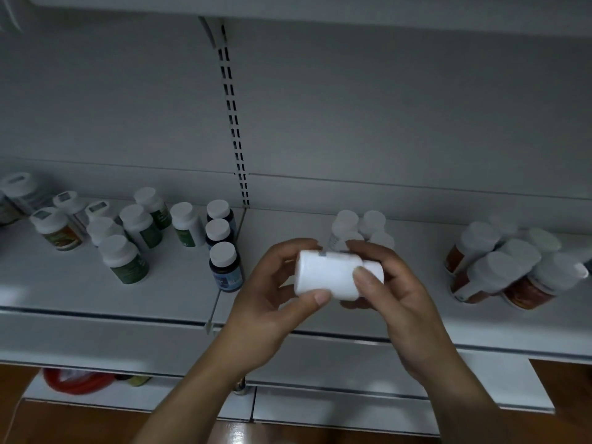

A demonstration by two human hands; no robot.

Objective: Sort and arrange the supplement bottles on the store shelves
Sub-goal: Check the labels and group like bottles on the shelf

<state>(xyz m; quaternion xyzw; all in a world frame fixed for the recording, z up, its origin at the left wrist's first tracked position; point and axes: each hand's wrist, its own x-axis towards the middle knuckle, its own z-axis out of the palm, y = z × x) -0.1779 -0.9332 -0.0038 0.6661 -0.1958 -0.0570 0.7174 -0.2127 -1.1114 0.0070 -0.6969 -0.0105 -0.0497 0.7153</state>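
Note:
A white supplement bottle [326, 274] lies sideways between both hands in front of the shelf [96, 293], its cap pointing right. My left hand [272, 302] grips its base end with thumb below and fingers behind. My right hand [394, 293] holds the cap end, thumb across the front. Behind them, a few white bottles [362, 225] stand on the shelf. Three dark blue bottles [224, 264] stand in a column left of my hands. Green-labelled bottles [125, 261] stand further left. Orange-labelled bottles [499, 270] cluster at the right.
A slotted upright [235, 129] divides the grey back panel. More bottles with orange and pale labels [57, 227] stand at the far left. A lower shelf [336, 408] juts out below, with a red object [77, 381] under the left side. Wooden floor shows at the bottom.

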